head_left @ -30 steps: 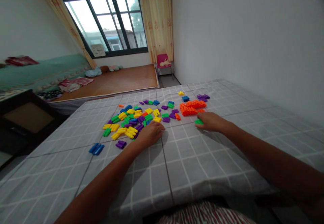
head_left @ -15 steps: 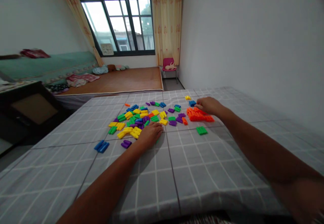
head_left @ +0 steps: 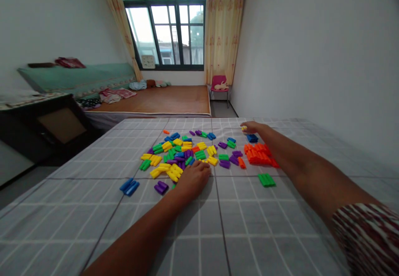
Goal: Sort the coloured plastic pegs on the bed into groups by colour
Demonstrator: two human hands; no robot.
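Note:
On the checked cloth, my left hand point(head_left: 197, 177) lies palm down at the near right edge of a scattered pile of plastic toy blocks, its fingers resting low beside a yellow block point(head_left: 212, 161). My right hand point(head_left: 254, 128) reaches to the far right side, with its fingertips closed on a small yellow block point(head_left: 244, 129). Just below that wrist is a blue block point(head_left: 252, 138). Nearer to me, under the right forearm, sits a stack of orange blocks point(head_left: 259, 154), partly covered by the arm. A flat green block point(head_left: 266, 180) lies in front of the stack.
The grey checked tablecloth point(head_left: 199, 226) covers the table. Apart from the pile lie a blue block point(head_left: 129, 187) and a purple block point(head_left: 161, 187). Beyond are a bed point(head_left: 174, 97), a pink chair point(head_left: 219, 82) and a dark cabinet point(head_left: 56, 122). A white wall point(head_left: 305, 60) stands right.
My right hand has moved from beside the blue and orange blocks back to the yellow block and pinches it. The left hand stays near the pile. The whole view has shifted.

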